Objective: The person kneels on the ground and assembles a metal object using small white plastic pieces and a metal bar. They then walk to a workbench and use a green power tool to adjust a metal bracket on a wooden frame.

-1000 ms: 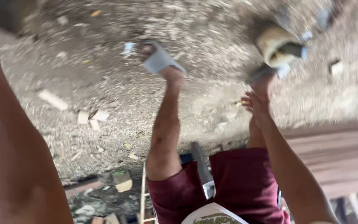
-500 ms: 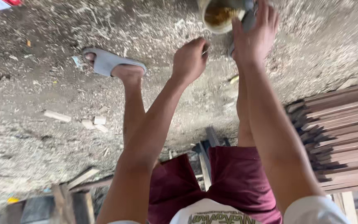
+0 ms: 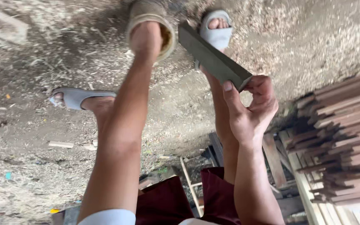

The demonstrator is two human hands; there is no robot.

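Ground: bare dirt is lying under everything, strewn with sawdust and small wood scraps, one pale offcut lying at the left.
Left foot: a grey slide sandal is sitting on the dirt at the left, the toes pointing left.
Left hand: the left hand is reaching down at the top of the view and is resting inside the mouth of a round container; whether its fingers are curled or spread cannot be told, since only the back of the hand is showing.
Container: the round container, tan with a pale rim, is standing on the ground between the two feet, just beside the far end of the grey bar.
Grey bar: a long dark grey bar with flat faces is slanting from beside the container down to the right hand.
Right foot: a second grey sandal is showing behind the bar at the top.
Right hand: the right hand is gripping the near end of the bar, thumb pressing one face and fingers curling over the end.
Shorts: dark red shorts are showing at the bottom edge.
Wood stack: a stack of reddish-brown wooden strips is lying at the right, well apart from the container.
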